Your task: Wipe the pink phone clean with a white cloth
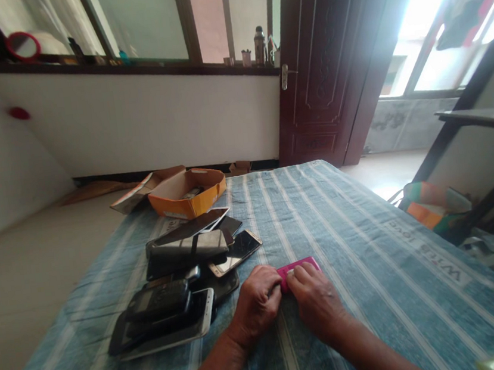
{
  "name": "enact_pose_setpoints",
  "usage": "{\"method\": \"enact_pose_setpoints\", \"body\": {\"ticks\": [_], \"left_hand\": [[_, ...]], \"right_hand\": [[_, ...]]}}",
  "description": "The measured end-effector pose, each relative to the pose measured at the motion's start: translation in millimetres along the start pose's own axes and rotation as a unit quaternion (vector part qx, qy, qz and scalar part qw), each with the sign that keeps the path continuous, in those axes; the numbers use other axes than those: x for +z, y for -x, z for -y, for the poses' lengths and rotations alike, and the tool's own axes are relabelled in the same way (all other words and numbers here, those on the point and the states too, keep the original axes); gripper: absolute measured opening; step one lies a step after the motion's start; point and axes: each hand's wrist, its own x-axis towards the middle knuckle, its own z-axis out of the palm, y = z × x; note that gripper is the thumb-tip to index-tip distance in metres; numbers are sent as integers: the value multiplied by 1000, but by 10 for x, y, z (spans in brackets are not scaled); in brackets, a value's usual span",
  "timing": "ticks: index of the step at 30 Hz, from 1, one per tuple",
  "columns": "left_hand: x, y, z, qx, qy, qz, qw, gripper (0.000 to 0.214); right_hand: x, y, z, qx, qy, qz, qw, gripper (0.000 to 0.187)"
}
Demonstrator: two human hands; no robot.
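Observation:
A small bright pink phone (310,261) lies at the middle of the striped cloth, partly covered by my fingers. My left hand (260,294) is closed, its thumb and fingers gripping the phone's left end. From the right, my right hand (313,294) bends its fingers over the phone's near face and holds it. Something small and whitish shows by the right fingertips, too small to make out. Left of my hands is a loose pile of phones, with a gold-framed phone (237,252) nearest and a white-edged phone (200,317) at the front.
Behind the pile stands an open orange cardboard box (186,204) with a few things inside. The blue striped cloth (346,227) covers the surface beneath everything. A dark red door (322,62) is beyond it, and a shelf (482,120) stands at the right.

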Motion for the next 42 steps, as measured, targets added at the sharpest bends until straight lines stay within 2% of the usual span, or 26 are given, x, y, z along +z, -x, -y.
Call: {"method": "enact_pose_setpoints", "body": {"ticks": [6,10,15,19,23,27,33,38,42], "left_hand": [[7,-1,11,10,-4,-15,1000,21],[24,12,17,2,-1,-22,1000,19],[63,49,33,-23,-14,18,999,39],[90,59,50,-26,-35,51,998,49],[81,38,41,-27,-31,62,997,46],[61,17,22,-26,-12,65,997,41],[80,28,33,-33,-9,64,997,34],[96,27,35,-41,-20,65,997,33],[87,9,22,-40,-13,70,997,31]], "right_hand": [[-53,22,-82,9,-10,21,1000,17],[-105,62,-177,41,3,31,999,21],[-135,113,-240,77,-6,20,997,27],[-115,103,-168,61,-17,12,998,24],[-94,3,-62,37,-21,26,999,17],[-89,-126,-28,44,0,47,998,18],[-96,-203,-155,61,26,65,996,20],[-102,-213,-292,103,54,67,991,21],[-83,-213,-206,90,51,57,993,20]]}}
